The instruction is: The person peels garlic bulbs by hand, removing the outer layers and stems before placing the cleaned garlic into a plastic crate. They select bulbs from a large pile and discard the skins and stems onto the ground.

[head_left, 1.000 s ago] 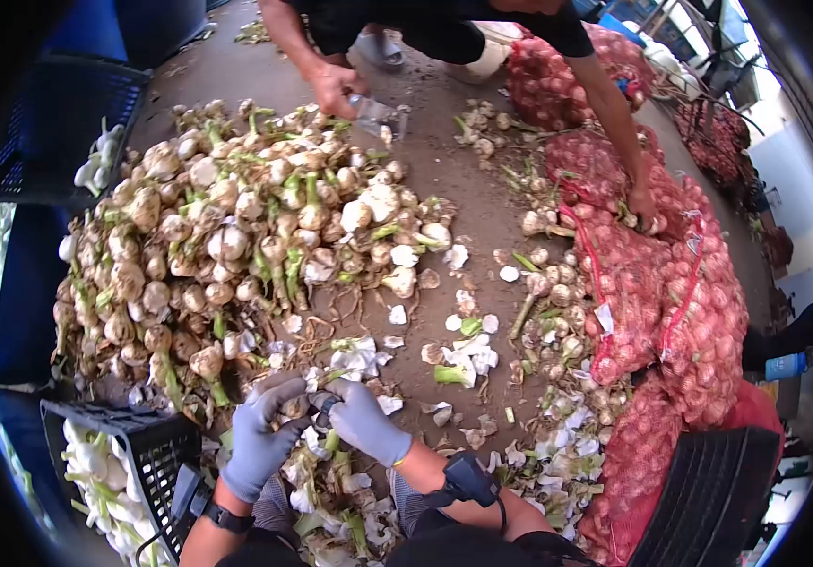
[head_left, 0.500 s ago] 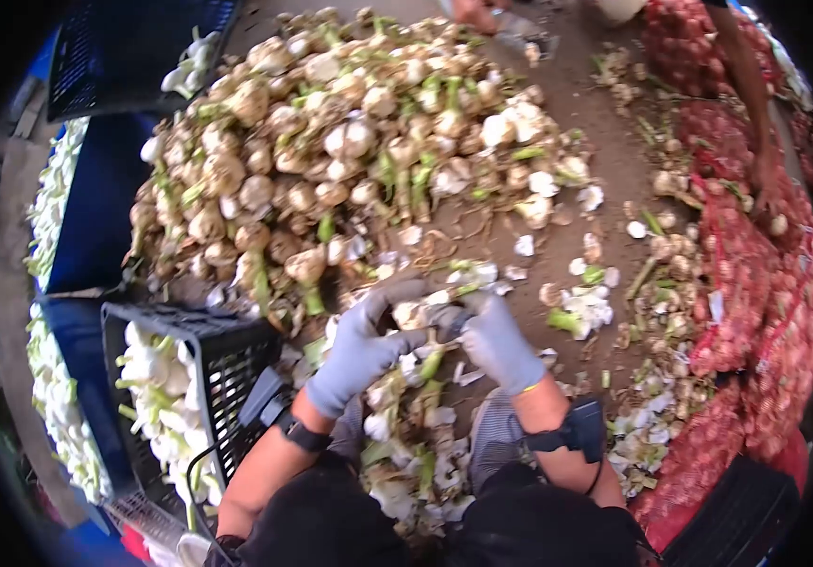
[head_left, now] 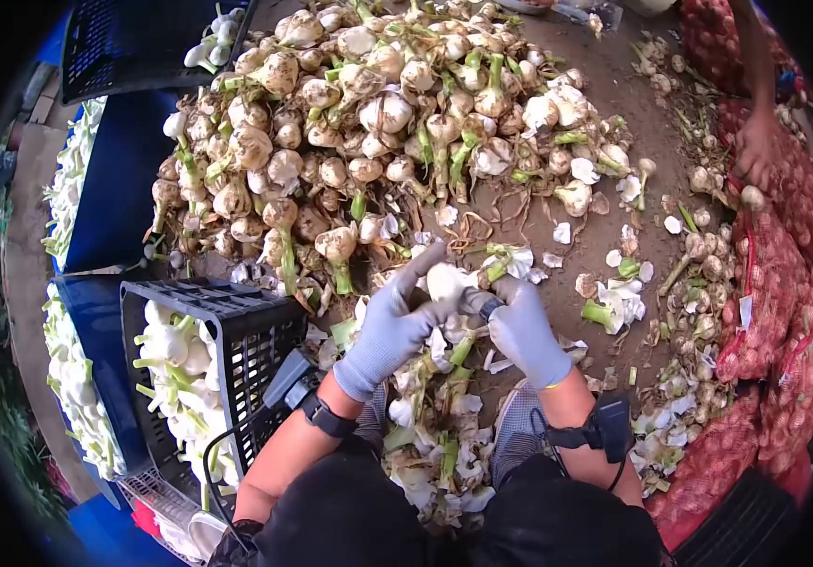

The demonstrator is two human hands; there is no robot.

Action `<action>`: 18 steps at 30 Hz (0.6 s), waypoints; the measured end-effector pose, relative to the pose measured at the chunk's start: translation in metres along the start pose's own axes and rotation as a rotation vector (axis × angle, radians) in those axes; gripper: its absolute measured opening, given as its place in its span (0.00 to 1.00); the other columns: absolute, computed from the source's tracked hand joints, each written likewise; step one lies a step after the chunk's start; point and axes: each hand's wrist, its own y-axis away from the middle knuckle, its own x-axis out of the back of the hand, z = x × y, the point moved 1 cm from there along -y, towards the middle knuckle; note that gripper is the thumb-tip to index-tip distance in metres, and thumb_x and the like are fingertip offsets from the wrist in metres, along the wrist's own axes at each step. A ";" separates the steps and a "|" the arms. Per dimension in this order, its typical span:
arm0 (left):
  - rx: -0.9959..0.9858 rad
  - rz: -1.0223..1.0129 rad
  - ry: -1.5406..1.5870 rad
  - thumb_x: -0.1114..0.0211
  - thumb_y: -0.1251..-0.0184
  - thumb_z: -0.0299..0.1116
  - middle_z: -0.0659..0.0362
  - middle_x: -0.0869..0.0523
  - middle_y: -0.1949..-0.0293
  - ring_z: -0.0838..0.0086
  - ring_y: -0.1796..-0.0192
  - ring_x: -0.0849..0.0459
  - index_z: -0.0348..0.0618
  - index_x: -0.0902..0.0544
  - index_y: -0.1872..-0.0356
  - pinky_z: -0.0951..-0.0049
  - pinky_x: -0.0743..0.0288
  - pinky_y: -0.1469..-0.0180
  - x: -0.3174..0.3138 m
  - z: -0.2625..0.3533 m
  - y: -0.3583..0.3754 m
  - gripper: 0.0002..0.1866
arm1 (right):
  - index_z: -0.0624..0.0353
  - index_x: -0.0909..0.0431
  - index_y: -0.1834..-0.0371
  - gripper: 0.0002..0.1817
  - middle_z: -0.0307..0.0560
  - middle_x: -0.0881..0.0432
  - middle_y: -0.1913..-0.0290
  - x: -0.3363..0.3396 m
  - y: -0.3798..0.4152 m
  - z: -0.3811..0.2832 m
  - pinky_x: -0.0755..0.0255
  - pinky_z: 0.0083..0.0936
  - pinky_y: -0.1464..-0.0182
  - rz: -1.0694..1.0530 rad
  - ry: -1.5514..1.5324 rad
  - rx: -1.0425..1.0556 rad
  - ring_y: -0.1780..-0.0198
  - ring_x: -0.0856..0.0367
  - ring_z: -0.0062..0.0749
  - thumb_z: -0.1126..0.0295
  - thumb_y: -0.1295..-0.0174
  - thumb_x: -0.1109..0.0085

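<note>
Both my hands wear pale grey gloves and meet above a strip of peelings. The fingers of my left hand [head_left: 395, 326] are closed around a whitish garlic bulb [head_left: 446, 282]. Close against the bulb's right side, my right hand [head_left: 523, 329] is closed, with a small dark object [head_left: 490, 307] between thumb and fingers; I cannot tell its kind. Loose skins and stem pieces [head_left: 425, 435] lie below my hands, between my shoes. Just beyond is a big heap of soil-stained garlic bulbs [head_left: 331, 170] with cut green stems.
At left stands a black crate [head_left: 227, 326] with cleaned white garlic, beside blue bins [head_left: 113, 180] holding more. Red mesh sacks [head_left: 770, 312] of garlic line the right side. Another person's hand [head_left: 756, 146] rests at these sacks. Peelings [head_left: 619, 302] scatter the brown ground.
The whole view has shifted, so the heap and crate sit further right. The bulb between my hands now shows whiter and more plainly. The other person's hand stays at the sacks.
</note>
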 end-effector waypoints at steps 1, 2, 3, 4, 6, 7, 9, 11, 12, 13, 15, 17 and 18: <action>0.021 0.028 -0.061 0.37 0.31 0.54 0.63 0.18 0.47 0.84 0.58 0.22 0.35 0.36 0.30 0.83 0.27 0.58 0.009 0.000 0.000 0.39 | 0.70 0.21 0.57 0.07 0.40 0.18 0.67 -0.002 0.002 -0.001 0.26 0.22 0.62 0.020 -0.040 -0.050 0.68 0.21 0.21 0.78 0.35 0.44; -0.018 0.053 -0.045 0.36 0.31 0.53 0.65 0.16 0.52 0.84 0.54 0.21 0.32 0.34 0.32 0.82 0.26 0.52 0.024 -0.004 -0.005 0.38 | 0.69 0.20 0.57 0.07 0.40 0.19 0.68 -0.016 0.011 0.003 0.25 0.22 0.61 -0.043 -0.202 0.013 0.68 0.21 0.22 0.81 0.35 0.47; -0.081 0.017 -0.105 0.35 0.31 0.48 0.65 0.17 0.53 0.84 0.51 0.21 0.33 0.31 0.33 0.81 0.25 0.49 0.028 -0.005 -0.006 0.34 | 0.68 0.20 0.56 0.09 0.39 0.19 0.67 -0.016 0.012 0.005 0.25 0.22 0.60 -0.096 -0.083 0.085 0.65 0.20 0.22 0.82 0.35 0.49; 0.018 0.021 -0.044 0.33 0.32 0.44 0.65 0.17 0.53 0.84 0.52 0.21 0.34 0.31 0.34 0.81 0.25 0.50 0.018 0.008 -0.005 0.33 | 0.67 0.21 0.54 0.10 0.45 0.18 0.66 -0.014 0.005 0.015 0.25 0.27 0.61 -0.073 0.037 0.234 0.67 0.19 0.29 0.81 0.37 0.47; 0.123 0.023 0.015 0.32 0.32 0.41 0.64 0.17 0.54 0.84 0.53 0.21 0.34 0.30 0.34 0.81 0.25 0.52 0.008 0.021 -0.003 0.31 | 0.65 0.22 0.53 0.12 0.51 0.17 0.65 -0.010 0.004 0.019 0.26 0.32 0.63 -0.046 0.153 0.379 0.69 0.19 0.36 0.80 0.40 0.45; 0.154 -0.012 -0.014 0.33 0.32 0.34 0.63 0.18 0.53 0.83 0.54 0.20 0.34 0.31 0.34 0.81 0.24 0.52 0.011 0.020 -0.003 0.29 | 0.63 0.22 0.52 0.13 0.54 0.17 0.64 -0.008 0.010 0.007 0.25 0.36 0.61 0.052 0.413 0.436 0.67 0.18 0.42 0.77 0.42 0.43; 0.191 -0.047 -0.042 0.34 0.32 0.28 0.62 0.18 0.52 0.83 0.55 0.20 0.34 0.31 0.33 0.81 0.24 0.52 0.013 0.021 0.000 0.28 | 0.62 0.21 0.52 0.15 0.56 0.17 0.64 0.001 0.008 -0.006 0.25 0.40 0.59 0.151 0.673 0.482 0.64 0.17 0.49 0.73 0.43 0.40; 0.312 -0.099 0.223 0.35 0.33 0.25 0.61 0.18 0.52 0.82 0.57 0.19 0.34 0.32 0.33 0.83 0.23 0.53 0.007 0.026 0.005 0.28 | 0.60 0.21 0.52 0.15 0.57 0.18 0.65 0.020 -0.004 -0.015 0.24 0.43 0.56 0.345 1.112 0.429 0.62 0.17 0.55 0.70 0.42 0.39; 0.311 -0.104 0.225 0.35 0.33 0.25 0.61 0.18 0.52 0.82 0.57 0.19 0.34 0.32 0.33 0.83 0.23 0.53 0.005 0.027 0.005 0.28 | 0.60 0.21 0.52 0.15 0.57 0.18 0.65 0.026 -0.007 -0.017 0.24 0.43 0.56 0.349 1.114 0.427 0.62 0.17 0.55 0.70 0.42 0.39; 0.296 -0.107 0.223 0.35 0.34 0.24 0.61 0.19 0.50 0.81 0.54 0.19 0.35 0.33 0.32 0.81 0.24 0.51 0.004 0.028 0.004 0.29 | 0.61 0.22 0.50 0.15 0.54 0.18 0.66 0.031 -0.011 -0.019 0.24 0.39 0.58 0.374 1.119 0.438 0.63 0.17 0.49 0.72 0.41 0.41; 0.275 -0.108 0.219 0.34 0.36 0.22 0.60 0.20 0.47 0.78 0.49 0.20 0.35 0.35 0.32 0.77 0.24 0.45 0.003 0.029 0.006 0.32 | 0.62 0.23 0.48 0.15 0.51 0.18 0.68 0.030 -0.010 -0.015 0.23 0.35 0.59 0.394 1.119 0.445 0.65 0.16 0.44 0.75 0.39 0.43; 0.222 -0.118 0.224 0.29 0.39 0.30 0.59 0.17 0.53 0.77 0.57 0.17 0.38 0.33 0.33 0.79 0.21 0.57 0.003 0.015 0.005 0.33 | 0.62 0.26 0.43 0.17 0.42 0.20 0.69 0.021 -0.009 -0.006 0.26 0.21 0.64 -0.223 -0.326 0.062 0.67 0.19 0.27 0.81 0.35 0.49; 0.185 -0.118 0.185 0.27 0.39 0.33 0.60 0.18 0.53 0.77 0.55 0.17 0.38 0.33 0.34 0.78 0.22 0.53 0.001 0.012 0.005 0.34 | 0.62 0.29 0.39 0.19 0.38 0.20 0.67 0.015 0.000 -0.015 0.31 0.11 0.65 -0.307 -0.536 -0.102 0.66 0.23 0.18 0.86 0.32 0.54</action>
